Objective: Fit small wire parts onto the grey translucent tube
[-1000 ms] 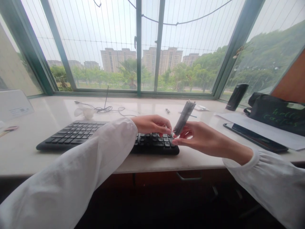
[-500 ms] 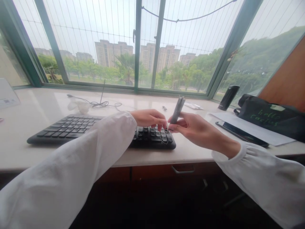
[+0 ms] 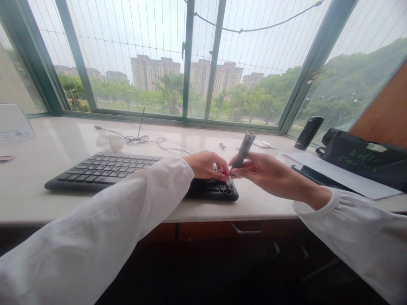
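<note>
The black keyboard (image 3: pixel 104 167) lies flat on the white counter (image 3: pixel 270 209) and serves as the landmark. The dark, slim tool (image 3: pixel 244 148) is above the keyboard's right end, tilted, its upper end leaning to the right. The right hand (image 3: pixel 262 169) grasps the tool near its lower end, between thumb and fingers. A thin wire loop (image 3: pixel 228 189) shows over the keys at that end; whether it touches them cannot be told. The left hand (image 3: pixel 206 165) is over the keyboard's right part, fingers bent, fingertips close to the tool's lower end. Whether it grips anything cannot be told.

Behind the keyboard lie a thin black cable (image 3: pixel 138 139) and a crumpled translucent item (image 3: pixel 111 140). A small object (image 3: pixel 221 145), too small to identify, is behind the keyboard's right part. Well to the right of the keyboard are a phone (image 3: pixel 321 176), partly on a white sheet (image 3: pixel 365 183), a black bag (image 3: pixel 362 156) with green lettering and a dark cylinder (image 3: pixel 309 133). Left of the keyboard, farther back, a white panel (image 3: pixel 14 123) is noted.
</note>
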The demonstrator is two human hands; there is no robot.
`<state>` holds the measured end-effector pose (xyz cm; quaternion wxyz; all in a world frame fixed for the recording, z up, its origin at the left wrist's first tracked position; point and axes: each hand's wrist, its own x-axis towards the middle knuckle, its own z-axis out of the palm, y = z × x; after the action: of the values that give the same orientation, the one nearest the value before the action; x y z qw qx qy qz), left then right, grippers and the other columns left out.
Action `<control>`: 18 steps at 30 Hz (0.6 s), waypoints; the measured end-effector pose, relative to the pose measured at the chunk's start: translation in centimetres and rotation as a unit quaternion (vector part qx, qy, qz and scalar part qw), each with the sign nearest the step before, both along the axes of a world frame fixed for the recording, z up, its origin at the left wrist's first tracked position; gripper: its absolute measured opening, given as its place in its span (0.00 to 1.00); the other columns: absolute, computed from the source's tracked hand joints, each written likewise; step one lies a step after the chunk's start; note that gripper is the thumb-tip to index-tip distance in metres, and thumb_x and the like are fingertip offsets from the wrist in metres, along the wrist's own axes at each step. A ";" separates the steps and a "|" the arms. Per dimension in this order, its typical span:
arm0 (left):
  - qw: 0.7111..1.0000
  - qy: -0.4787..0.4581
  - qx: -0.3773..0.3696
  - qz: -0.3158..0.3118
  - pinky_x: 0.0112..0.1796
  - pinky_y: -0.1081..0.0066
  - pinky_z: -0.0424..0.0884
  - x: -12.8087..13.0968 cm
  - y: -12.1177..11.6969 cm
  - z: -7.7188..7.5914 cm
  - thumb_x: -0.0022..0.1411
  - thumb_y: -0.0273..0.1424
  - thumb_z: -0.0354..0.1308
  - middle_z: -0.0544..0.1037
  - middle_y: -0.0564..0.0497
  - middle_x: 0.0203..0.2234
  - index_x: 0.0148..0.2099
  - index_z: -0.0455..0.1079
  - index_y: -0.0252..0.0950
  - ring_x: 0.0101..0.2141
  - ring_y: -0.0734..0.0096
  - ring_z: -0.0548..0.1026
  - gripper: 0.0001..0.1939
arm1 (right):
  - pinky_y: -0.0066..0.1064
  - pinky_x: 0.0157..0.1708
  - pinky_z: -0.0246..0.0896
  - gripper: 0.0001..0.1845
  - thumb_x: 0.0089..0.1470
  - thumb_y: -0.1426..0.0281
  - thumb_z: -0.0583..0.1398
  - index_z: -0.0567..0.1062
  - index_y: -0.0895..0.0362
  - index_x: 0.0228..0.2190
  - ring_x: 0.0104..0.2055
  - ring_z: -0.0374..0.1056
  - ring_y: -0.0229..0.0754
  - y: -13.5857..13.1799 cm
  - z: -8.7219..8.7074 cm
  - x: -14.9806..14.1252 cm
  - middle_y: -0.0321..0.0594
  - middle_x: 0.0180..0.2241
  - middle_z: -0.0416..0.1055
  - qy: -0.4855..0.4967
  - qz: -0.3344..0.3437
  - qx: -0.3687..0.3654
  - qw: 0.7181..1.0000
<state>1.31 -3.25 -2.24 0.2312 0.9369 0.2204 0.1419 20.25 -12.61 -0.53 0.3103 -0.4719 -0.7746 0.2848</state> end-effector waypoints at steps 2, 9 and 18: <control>1.000 -0.002 0.006 0.001 0.32 0.77 0.59 0.1 0.0 -0.1 0.56 0.37 0.64 0.73 0.56 0.26 0.37 0.78 0.36 0.27 0.78 0.66 0.11 | 0.37 0.42 0.70 0.07 0.55 0.70 0.61 0.72 0.56 0.38 0.43 0.77 0.50 0.0 0.0 -0.1 0.42 0.35 0.80 -0.008 -0.004 0.006 1.000; 0.999 0.006 0.044 -0.008 0.32 0.78 0.60 0.3 0.5 -0.8 0.59 0.37 0.61 0.76 0.55 0.33 0.41 0.77 0.37 0.31 0.76 0.67 0.11 | 0.33 0.33 0.69 0.07 0.55 0.68 0.61 0.73 0.54 0.38 0.35 0.78 0.48 0.6 0.7 -0.8 0.38 0.32 0.81 -0.109 -0.029 0.052 0.992; 0.998 0.021 0.063 0.008 0.33 0.76 0.61 0.6 0.7 -1.1 0.60 0.38 0.60 0.77 0.54 0.35 0.43 0.76 0.38 0.33 0.73 0.70 0.11 | 0.30 0.26 0.65 0.08 0.57 0.66 0.61 0.72 0.55 0.39 0.28 0.76 0.44 1.2 -0.1 -0.2 0.38 0.27 0.80 -0.128 -0.047 0.121 0.983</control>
<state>1.89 -2.56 -3.32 0.1663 0.9507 0.2231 0.1372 20.08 -11.43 -0.59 0.2767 -0.4993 -0.8135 0.1115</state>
